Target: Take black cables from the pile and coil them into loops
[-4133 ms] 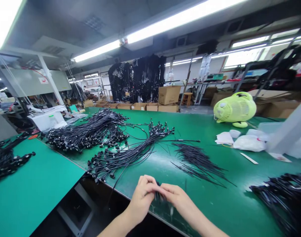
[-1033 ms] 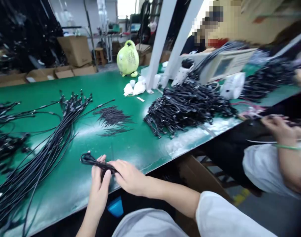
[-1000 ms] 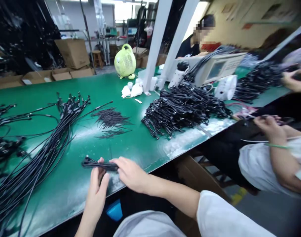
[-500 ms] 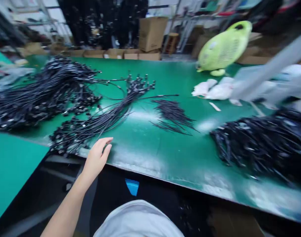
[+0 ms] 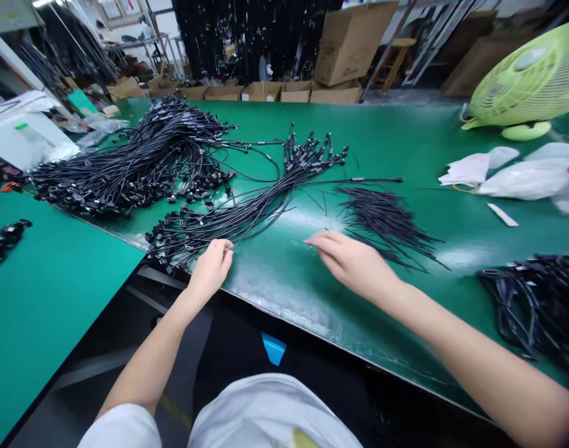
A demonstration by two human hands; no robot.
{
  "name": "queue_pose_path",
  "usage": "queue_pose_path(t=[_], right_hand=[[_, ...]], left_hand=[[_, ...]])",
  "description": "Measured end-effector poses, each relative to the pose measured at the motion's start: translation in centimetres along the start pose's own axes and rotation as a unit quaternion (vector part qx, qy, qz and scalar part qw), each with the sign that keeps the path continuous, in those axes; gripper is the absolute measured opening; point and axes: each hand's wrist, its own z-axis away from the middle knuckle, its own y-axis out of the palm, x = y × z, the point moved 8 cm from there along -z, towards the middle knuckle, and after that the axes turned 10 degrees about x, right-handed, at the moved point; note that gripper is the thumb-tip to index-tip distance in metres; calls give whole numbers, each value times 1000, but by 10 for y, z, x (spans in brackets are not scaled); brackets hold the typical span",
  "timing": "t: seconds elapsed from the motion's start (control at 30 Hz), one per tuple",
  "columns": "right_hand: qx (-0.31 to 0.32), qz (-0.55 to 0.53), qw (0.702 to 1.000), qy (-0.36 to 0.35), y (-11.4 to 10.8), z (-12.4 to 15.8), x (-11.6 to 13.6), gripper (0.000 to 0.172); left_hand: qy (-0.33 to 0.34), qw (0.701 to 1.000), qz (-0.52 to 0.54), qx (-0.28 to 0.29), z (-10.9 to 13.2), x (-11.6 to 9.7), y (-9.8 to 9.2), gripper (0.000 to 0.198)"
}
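Observation:
My left hand (image 5: 213, 269) is at the near table edge, beside a bundle of thin black cables (image 5: 254, 211) with small connectors at both ends. Its fingers are loosely bent and the thumb is a little apart; I see nothing held, though whether the fingertips touch the cables is unclear. Over the table to the right is my right hand (image 5: 352, 258), slightly blurred, fingers stretched toward the left and thumb apart. No object shows in it. Just beyond it lies a pile of thin black strips (image 5: 390, 221), which look like cable ties.
A large heap of black cables (image 5: 158, 149) covers the left of the green table (image 5: 406, 124). More bundled black cables (image 5: 541, 305) lie at the right edge. White plastic bags (image 5: 522, 180) and a lime-green fan (image 5: 531, 74) stand far right. Cardboard boxes (image 5: 263, 92) line the back.
My right hand has come into view from the right, reaching over the table. The view has turned left, so table items sit further right. The left hand stays by the cable bundle.

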Motion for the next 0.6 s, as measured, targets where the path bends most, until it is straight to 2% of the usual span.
queue_pose_path(t=[0.07, 0.13, 0.2, 0.27, 0.37, 0.43, 0.47, 0.53, 0.6], right_hand=[[33, 12, 997, -70, 25, -45, 36, 36], [81, 47, 988, -119, 45, -80, 56, 38], [115, 85, 984, -107, 52, -108, 49, 31], [113, 108, 987, -31, 41, -131, 15, 29], [81, 117, 987, 75, 4, -148, -40, 25], [37, 104, 990, 88, -30, -150, -49, 26], [-13, 85, 993, 79, -54, -148, -44, 27], [-159, 25, 986, 36, -110, -134, -21, 30], [-300, -11, 954, -18, -166, -109, 6, 33]], left_hand=[[-16, 985, 155, 80, 10, -10, 12, 25], [-25, 939, 297, 173, 27, -26, 22, 39], [-38, 901, 368, 228, 48, -37, 20, 50], [-60, 891, 384, 236, 67, -35, 9, 50], [-88, 904, 371, 192, 85, -14, -14, 38], [-85, 919, 354, 153, 90, 1, -27, 33], [-76, 927, 343, 128, 90, 7, -32, 32], [-52, 944, 317, 71, 89, 17, -41, 31], [-31, 956, 290, 20, 89, 21, -47, 30]])
